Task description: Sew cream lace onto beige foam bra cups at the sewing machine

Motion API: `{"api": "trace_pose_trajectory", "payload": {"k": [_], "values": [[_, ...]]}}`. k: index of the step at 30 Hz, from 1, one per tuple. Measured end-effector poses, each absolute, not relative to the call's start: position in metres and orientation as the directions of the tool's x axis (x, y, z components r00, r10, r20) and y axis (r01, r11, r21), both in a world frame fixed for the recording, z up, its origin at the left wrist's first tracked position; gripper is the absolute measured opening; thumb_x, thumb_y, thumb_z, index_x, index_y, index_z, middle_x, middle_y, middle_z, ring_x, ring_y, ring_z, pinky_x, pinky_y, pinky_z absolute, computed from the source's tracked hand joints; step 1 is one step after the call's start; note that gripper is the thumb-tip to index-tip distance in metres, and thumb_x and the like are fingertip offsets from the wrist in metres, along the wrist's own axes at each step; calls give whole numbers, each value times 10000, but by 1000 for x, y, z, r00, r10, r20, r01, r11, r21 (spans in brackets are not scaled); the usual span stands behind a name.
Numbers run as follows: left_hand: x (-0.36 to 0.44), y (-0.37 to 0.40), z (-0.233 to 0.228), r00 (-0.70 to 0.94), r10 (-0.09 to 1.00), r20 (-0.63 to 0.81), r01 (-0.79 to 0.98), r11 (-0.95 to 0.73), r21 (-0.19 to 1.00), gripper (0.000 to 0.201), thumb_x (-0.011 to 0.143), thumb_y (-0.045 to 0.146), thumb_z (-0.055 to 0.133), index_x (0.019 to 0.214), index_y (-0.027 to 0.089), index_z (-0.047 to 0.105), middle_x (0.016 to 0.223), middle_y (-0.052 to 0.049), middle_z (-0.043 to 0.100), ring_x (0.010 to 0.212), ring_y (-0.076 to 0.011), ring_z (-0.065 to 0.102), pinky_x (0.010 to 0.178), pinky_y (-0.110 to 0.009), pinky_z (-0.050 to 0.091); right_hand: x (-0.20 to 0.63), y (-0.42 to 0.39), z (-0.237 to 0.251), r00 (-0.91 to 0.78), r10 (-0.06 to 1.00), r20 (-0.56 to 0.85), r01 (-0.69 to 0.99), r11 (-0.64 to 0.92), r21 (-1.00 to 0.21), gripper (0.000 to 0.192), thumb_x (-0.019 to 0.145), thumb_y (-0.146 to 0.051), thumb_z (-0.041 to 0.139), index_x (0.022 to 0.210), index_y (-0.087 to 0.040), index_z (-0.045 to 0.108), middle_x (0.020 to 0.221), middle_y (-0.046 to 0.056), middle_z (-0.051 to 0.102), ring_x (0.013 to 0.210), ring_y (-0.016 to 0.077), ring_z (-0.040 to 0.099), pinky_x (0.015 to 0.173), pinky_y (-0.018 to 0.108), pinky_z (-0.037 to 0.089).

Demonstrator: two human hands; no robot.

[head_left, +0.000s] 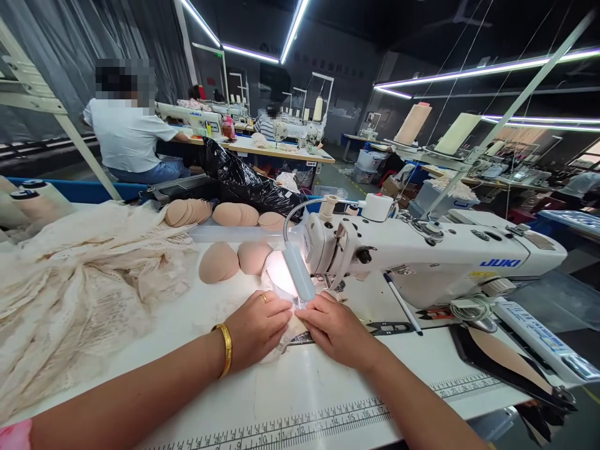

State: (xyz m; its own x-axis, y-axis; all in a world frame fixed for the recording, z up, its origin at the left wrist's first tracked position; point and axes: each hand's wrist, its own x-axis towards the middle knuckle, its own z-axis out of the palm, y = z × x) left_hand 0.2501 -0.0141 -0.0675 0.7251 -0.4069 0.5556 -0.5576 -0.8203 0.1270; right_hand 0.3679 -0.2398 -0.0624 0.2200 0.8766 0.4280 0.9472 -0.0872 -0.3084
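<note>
Pale fabric [275, 275] lies under and beyond our left fingers [281, 305], beside our right fingers [313, 317]; we cannot tell whether either grips.

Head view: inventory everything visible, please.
Nearest JUKI machine: one, white, right of centre.
Lamp: one, grey, centre.
Cloth: count unclear, whitish, beside the lamp.
Moulded pads: several, beige, left of the lamp.
Lace fabric: one heap, cream, left.
Pen: one, pale, beside the machine.
Large thread cones: two, peach and cream, upper right.
Printed ruler: one, black-on-white, foreground.
Plastic bag: one, black, behind the pads.
Nearest co-worker: one, white top, upper left.
Left hand: one, at cloth.
Right hand: one, at cloth.
</note>
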Motion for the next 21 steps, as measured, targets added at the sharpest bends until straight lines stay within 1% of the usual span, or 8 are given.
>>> {"api": "trace_pose_trajectory", "payload": {"k": [2, 4, 7, 10, 13, 16, 21], "values": [[255, -13, -67, 748, -412, 520, -556, -817, 151, 239, 1056, 156, 418, 1091, 184, 653, 1094, -77, 712, 923, -240, 591, 842, -397, 457, 368, -239, -64, 226, 875, 428, 949, -99, -300, 299, 989, -68, 514, 1182, -235, 671, 916, 45, 623, 822, 215, 526, 659, 308, 417], [261, -13, -66, 760, -416, 499, -555, -815, 166, 243, 1048, 168, 418, 997, 190, 655, 980, -67, 695, 847, -234, 570, 793, -387, 453, 368, -239, -65, 241, 874, 421, 949, -121, -292, 278, 1004, -84, 513, 1174, -240, 668, 907, 45, 617, 822, 217, 535, 653, 309, 415], [272, -13, -66, 749, -420, 513, -565, -809, 163, 259, 1038, 188, 424, 892, 192, 638, 890, -62, 669, 821, -237, 562, 767, -377, 445, 370, -239, -67, 272, 869, 413, 947, -165, -275, 258, 1020, -101, 521, 1180, -248, 661, 908, 48, 607, 834, 221, 554, 647, 309, 414], [282, -11, -68, 735, -435, 520, -578, -803, 145, 259, 1041, 190, 425, 915, 195, 652, 912, -65, 691, 847, -243, 583, 784, -374, 455, 371, -240, -69, 302, 855, 422, 942, -200, -269, 249, 1030, -111, 510, 1169, -253, 659, 909, 53, 606, 819, 223, 558, 614, 310, 395], [289, -8, -69, 733, -452, 507, -584, -802, 129, 232, 1033, 179, 452, 942, 198, 665, 945, -68, 711, 854, -242, 604, 813, -376, 478, 372, -240, -70, 324, 843, 430, 935, -216, -281, 244, 1034, -113, 494, 1147, -260, 653, 900, 49, 603, 750, 212, 542, 578, 314, 370], [293, -5, -70, 737, -459, 496, -580, -806, 115, 187, 1012, 180, 503, 944, 204, 676, 920, -64, 710, 859, -246, 622, 839, -383, 495, 373, -240, -70, 335, 838, 431, 933, -231, -277, 239, 1026, -106, 490, 1122, -258, 647, 886, 42, 592, 704, 200, 526, 565, 316, 357], [294, -4, -71, 737, -460, 495, -571, -815, 93, 197, 1016, 188, 504, 956, 213, 690, 914, -55, 717, 861, -240, 627, 845, -372, 489, 372, -240, -69, 335, 837, 433, 935, -237, -263, 234, 1004, -91, 494, 1103, -234, 651, 890, 49, 604, 736, 206, 547, 566, 314, 358]]}}
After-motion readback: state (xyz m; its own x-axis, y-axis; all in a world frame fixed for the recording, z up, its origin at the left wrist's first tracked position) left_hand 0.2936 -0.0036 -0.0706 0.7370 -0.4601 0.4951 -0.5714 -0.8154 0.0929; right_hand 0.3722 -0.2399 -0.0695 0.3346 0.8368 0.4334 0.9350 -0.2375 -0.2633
